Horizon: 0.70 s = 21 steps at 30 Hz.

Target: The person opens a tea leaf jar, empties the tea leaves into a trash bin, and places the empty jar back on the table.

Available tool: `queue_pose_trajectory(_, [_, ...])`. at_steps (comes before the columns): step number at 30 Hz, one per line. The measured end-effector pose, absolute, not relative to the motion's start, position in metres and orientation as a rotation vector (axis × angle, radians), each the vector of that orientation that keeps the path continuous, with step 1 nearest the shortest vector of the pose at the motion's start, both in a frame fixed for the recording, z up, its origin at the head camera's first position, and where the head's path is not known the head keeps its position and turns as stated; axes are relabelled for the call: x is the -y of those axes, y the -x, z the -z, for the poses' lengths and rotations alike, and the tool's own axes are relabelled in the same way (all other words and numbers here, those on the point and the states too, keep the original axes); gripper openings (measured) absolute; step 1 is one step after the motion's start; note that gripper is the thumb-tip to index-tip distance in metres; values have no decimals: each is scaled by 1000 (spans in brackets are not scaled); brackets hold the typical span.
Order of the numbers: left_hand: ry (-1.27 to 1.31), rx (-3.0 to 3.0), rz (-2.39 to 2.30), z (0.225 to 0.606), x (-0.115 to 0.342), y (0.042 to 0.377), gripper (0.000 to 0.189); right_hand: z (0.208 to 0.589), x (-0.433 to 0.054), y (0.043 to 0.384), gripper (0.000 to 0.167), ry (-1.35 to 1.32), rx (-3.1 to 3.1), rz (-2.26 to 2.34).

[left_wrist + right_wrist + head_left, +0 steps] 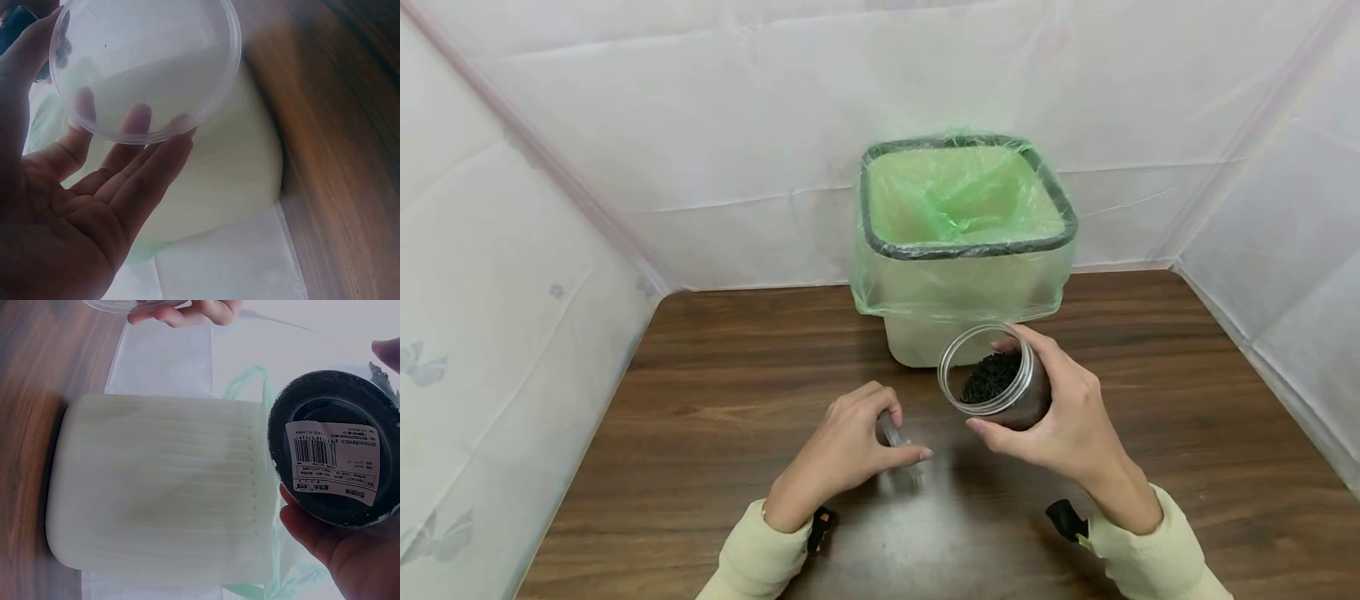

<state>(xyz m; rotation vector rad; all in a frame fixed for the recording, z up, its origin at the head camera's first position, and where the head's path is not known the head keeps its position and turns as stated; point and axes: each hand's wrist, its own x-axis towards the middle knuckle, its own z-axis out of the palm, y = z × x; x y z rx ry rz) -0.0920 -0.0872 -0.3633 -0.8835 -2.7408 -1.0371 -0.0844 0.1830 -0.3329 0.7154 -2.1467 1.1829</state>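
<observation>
My right hand (1071,408) grips a clear plastic jar (1030,400) round its side. The jar is tilted, its open mouth toward the left, and dark, dry, shredded stuff like tea leaves (992,377) lies inside. A barcode label (334,459) shows on its base in the right wrist view. To the left, my left hand (850,442) holds a clear round lid (147,134) by its rim, between thumb and fingers. The lid is apart from the jar. Just behind the jar stands a whitish bin (917,337), lined with a green plastic bag (955,200).
A dark ring (970,250) holds the bag round the bin's mouth. The bin stands at the back of a brown wood-grain table (722,400). White sheeting (737,125) hangs behind the table and along both sides.
</observation>
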Motion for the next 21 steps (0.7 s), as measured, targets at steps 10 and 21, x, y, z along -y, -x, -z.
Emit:
queue_pose_trajectory(10, [930,2761,1014,375,90,89,50,330,-184,87,92,-712,2118,-1161])
queue_pose_trajectory(21, [960,2799,907,380,94,87,56,323,-189,87,94,-705,2127,-1159])
